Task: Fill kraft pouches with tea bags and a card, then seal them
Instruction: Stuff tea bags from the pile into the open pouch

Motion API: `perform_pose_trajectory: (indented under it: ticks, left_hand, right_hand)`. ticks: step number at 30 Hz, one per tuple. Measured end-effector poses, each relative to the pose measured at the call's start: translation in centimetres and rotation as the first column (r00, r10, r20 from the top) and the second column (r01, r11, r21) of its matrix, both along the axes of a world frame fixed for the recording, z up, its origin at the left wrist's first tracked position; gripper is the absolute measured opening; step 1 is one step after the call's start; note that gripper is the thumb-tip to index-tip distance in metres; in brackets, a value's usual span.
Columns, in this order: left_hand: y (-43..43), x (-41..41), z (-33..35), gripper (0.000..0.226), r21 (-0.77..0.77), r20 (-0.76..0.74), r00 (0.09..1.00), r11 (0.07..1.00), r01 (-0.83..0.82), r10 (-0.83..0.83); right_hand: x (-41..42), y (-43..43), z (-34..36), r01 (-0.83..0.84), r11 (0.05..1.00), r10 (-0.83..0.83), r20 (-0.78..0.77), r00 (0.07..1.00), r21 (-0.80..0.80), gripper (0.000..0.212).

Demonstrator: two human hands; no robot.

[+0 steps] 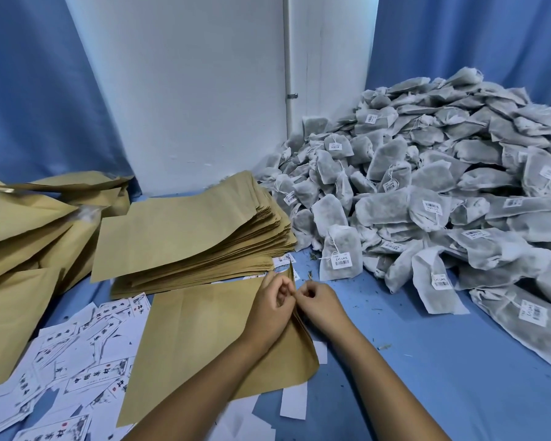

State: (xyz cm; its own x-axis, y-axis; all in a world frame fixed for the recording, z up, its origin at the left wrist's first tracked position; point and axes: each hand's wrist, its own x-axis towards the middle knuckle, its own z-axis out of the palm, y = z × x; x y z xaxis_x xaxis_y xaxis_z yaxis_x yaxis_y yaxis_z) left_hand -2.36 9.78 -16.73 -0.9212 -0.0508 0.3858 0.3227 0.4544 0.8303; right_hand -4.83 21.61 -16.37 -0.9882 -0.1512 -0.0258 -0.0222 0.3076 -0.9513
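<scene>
A: Hands first. What are they doing w/ the pouch [204, 329]?

B: Both are together at its mouth edge. Left hand [275, 302] pinches one lip, right hand [315, 300] pinches the other, fingers curled, knuckles nearly touching. Pouch lies flat on the blue table [411, 361], under and to the left of the hands, mouth pointing toward the tea bags [427, 198].

A: So the step is opening it?

B: Looks that way. No bag or card inside yet, as far as I can tell.

A: Tips?

B: Separate the two layers w/ thumbs sliding opposite ways, don't yank, since kraft creases and tears at the side seams. Once it gapes, keep the left hand holding the lip so the right is free. Tea bags are just beyond and to the right of the right hand, so an easy reach. Cards [77, 354] lie left of the left hand, some partly under the pouch.

A: Spare pouches?

B: Stack [188, 230] just beyond the hands, filled ones [23, 237] further left. Keep loose leaf bits off the seal strip.
</scene>
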Motion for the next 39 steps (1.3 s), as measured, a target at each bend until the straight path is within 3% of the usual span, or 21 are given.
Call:
perform_pose_trajectory:
  ticks: [3, 5, 7, 9, 12, 14, 17, 19, 21, 25, 31, 34, 37, 39]
  left_hand:
    - [-0.2, 0.0, 0.2, 0.013, -0.254, -0.037, 0.999, 0.967, -0.028, 0.019]
    - [-0.4, -0.4, 1.4, 0.014, -0.526, -0.209, 0.976, 0.849, -0.054, -0.068]
    - [-0.2, -1.4, 2.8, 0.026, -0.659, -0.341, 0.914, 0.749, -0.067, -0.218]
    - [0.2, -2.7, 4.2, 0.033, -0.646, -0.346, 0.909, 0.761, -0.052, -0.232]
    - [1.1, -4.2, 5.6, 0.040, -0.518, -0.212, 0.965, 0.855, 0.025, -0.157]
    - [1.4, -5.0, 6.0, 0.043, -0.531, -0.207, 0.965, 0.847, 0.030, -0.164]
    - [1.8, -5.4, 6.0, 0.046, -0.674, -0.223, 0.948, 0.738, 0.017, -0.225]
    - [1.8, -5.7, 5.6, 0.047, -0.728, -0.225, 0.945, 0.686, -0.001, -0.238]
    - [1.8, -5.6, 5.5, 0.045, -0.720, -0.256, 0.935, 0.694, -0.015, -0.246]
    - [1.4, -5.3, 5.4, 0.043, -0.678, -0.305, 0.909, 0.735, 0.003, -0.285]
    - [0.2, -4.7, 5.0, 0.042, -0.650, -0.348, 0.902, 0.759, -0.035, -0.256]
    - [-0.1, -4.2, 5.6, 0.050, -0.595, -0.391, 0.877, 0.804, -0.010, -0.278]
    - [0.3, -3.4, 6.1, 0.046, -0.637, -0.482, 0.783, 0.771, -0.006, -0.392]
    - [0.5, -3.7, 6.6, 0.046, -0.642, -0.477, 0.795, 0.767, -0.024, -0.374]
  right_hand:
    - [0.0, 1.2, 0.6, -0.041, 0.999, 0.040, 0.072, 0.997, 0.008, 0.024]
    - [0.1, 1.7, 1.1, -0.042, 0.983, 0.075, 0.178, 0.981, -0.181, 0.021]
    - [0.3, 1.7, 1.7, -0.059, 0.944, 0.133, 0.212, 0.968, -0.326, 0.022]
    - [0.4, 1.5, 2.0, -0.079, 0.927, 0.157, 0.188, 0.970, -0.366, 0.025]
    - [0.2, 1.9, 2.5, -0.142, 0.901, 0.254, 0.233, 0.939, -0.409, 0.023]
    - [0.0, 2.7, 2.6, -0.162, 0.882, 0.294, 0.249, 0.923, -0.442, 0.017]
    - [-0.5, 3.7, 2.8, -0.181, 0.935, 0.251, 0.207, 0.946, -0.304, 0.016]
    - [-0.8, 3.8, 3.1, -0.176, 0.955, 0.227, 0.203, 0.952, -0.240, 0.032]
    - [-1.1, 3.9, 3.1, -0.174, 0.957, 0.226, 0.216, 0.950, -0.232, 0.039]
    - [-1.2, 3.4, 3.1, -0.191, 0.959, 0.234, 0.207, 0.950, -0.207, 0.030]
    - [-1.1, 1.8, 3.4, -0.157, 0.987, 0.153, 0.100, 0.983, 0.031, 0.052]
    - [-1.6, 2.6, 2.8, -0.013, 0.964, 0.013, 0.001, 1.000, 0.265, 0.042]
    - [-1.5, 3.3, 2.3, 0.029, 0.923, -0.004, -0.066, 0.998, 0.383, 0.039]
    - [-1.5, 2.6, 3.4, 0.112, 0.872, 0.005, -0.238, 0.971, 0.476, 0.024]
